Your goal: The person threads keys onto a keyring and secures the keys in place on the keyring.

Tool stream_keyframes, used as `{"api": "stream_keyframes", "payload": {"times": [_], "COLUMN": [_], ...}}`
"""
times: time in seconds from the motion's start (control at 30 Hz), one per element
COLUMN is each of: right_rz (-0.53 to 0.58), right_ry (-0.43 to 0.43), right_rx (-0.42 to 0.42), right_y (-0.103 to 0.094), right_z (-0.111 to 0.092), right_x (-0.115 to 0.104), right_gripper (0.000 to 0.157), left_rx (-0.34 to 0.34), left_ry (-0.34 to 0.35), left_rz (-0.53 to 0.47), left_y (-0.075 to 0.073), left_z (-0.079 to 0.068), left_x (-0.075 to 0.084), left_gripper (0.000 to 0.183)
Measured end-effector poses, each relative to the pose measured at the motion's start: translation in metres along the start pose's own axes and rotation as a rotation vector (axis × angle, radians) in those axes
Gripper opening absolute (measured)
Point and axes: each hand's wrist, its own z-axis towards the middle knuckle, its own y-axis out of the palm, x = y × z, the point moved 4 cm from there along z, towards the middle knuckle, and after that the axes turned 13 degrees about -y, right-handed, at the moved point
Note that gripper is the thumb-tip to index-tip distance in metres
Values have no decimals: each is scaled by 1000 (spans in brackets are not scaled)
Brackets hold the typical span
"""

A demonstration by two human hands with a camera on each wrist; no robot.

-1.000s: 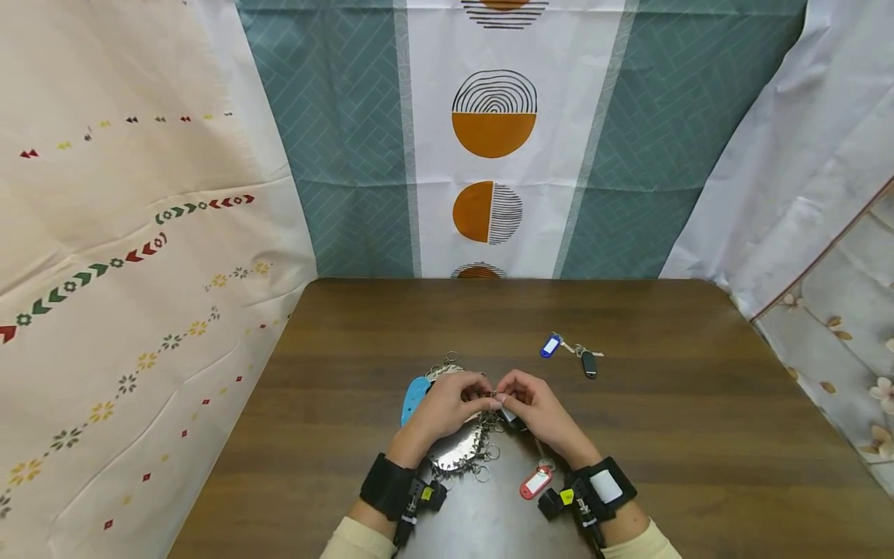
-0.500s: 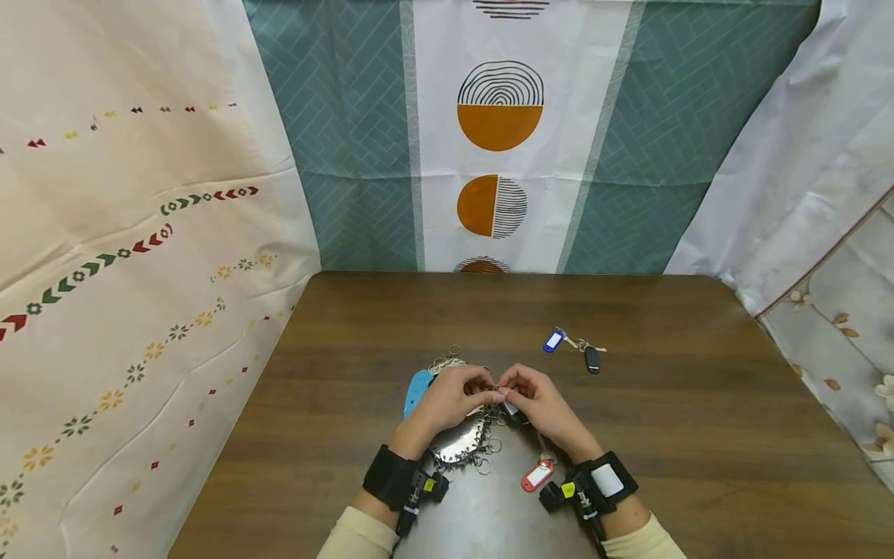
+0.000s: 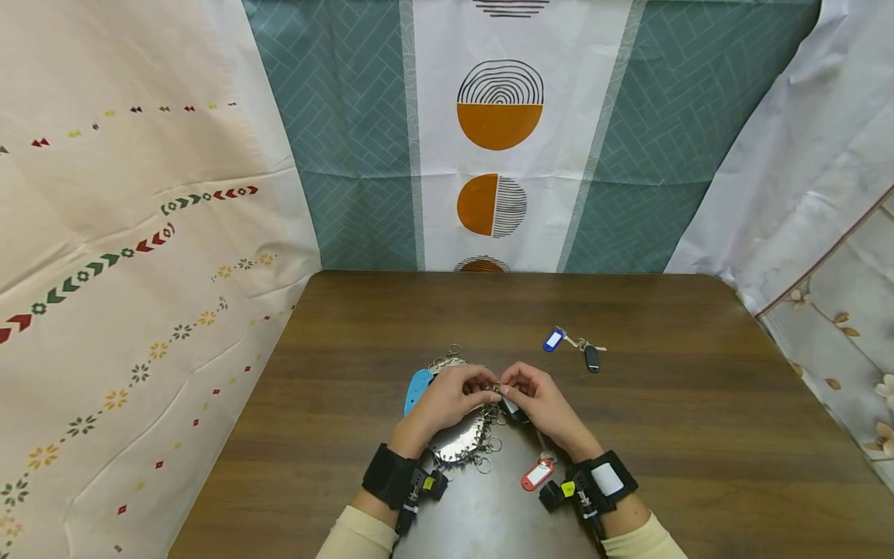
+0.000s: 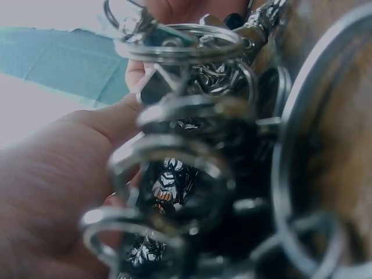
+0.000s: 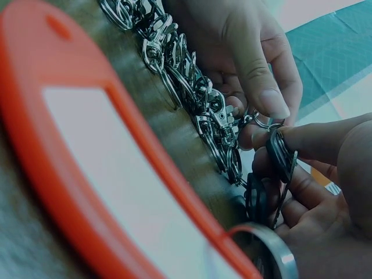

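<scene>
In the head view my left hand and right hand meet fingertip to fingertip at the right side of a shiny round metal key holder. Swivel clasps and split rings hang all along its edge. Seen from the right wrist, the left thumb and fingers pinch a small key ring beside the clasps. My right hand grips a black key tag attached at that ring, with a key hanging alongside. Another black tag dangles below the right fingers.
A red key tag with a key lies near the right wrist. Farther back on the wooden table are a blue key tag and a black key tag with keys. A light blue piece shows left of the left hand.
The head view has shifted slightly. Both hands stay together at the same place on the holder, with only small finger movements at the ring.
</scene>
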Motion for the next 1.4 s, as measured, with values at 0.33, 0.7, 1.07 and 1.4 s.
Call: {"api": "stream_keyframes", "payload": {"times": [0.33, 0.7, 1.07, 1.4], "right_rz": [-5, 6, 15, 23], "right_ry": [16, -16, -17, -15], "right_rx": [-10, -24, -33, -25], "right_y": [1, 1, 1, 1], "right_z": [1, 1, 1, 0], "right_x": [-2, -1, -2, -1], "right_gripper": [6, 4, 9, 7], "left_rx": [6, 6, 14, 10], "left_ry": [-14, -25, -16, -16], "left_rz": [9, 15, 21, 7], "left_y": [0, 0, -1, 2], "left_z": [0, 0, -1, 0], "left_x": [0, 1, 1, 1], "left_gripper": [17, 17, 18, 22]}}
